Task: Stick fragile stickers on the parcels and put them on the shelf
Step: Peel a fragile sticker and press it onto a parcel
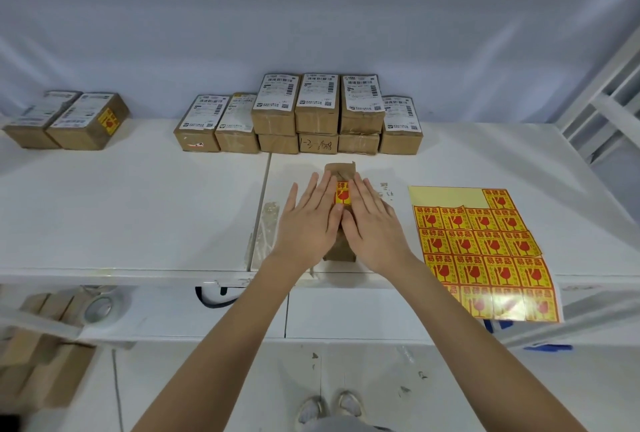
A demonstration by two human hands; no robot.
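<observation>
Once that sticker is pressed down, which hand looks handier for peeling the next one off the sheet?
Probably the right hand. The sticker sheet lies just beside it on the table, while the left hand would have to cross over the parcel. Both hands lie flat on the parcel now.

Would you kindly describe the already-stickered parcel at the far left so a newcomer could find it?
On the white table, look to the far left corner, where two brown parcels sit apart from the main row. It is the right-hand parcel, the only one there with a yellow fragile sticker.

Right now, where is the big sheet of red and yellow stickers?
In the head view, the sticker sheet lies on the white table, right of the right hand, overhanging the front edge.
</observation>
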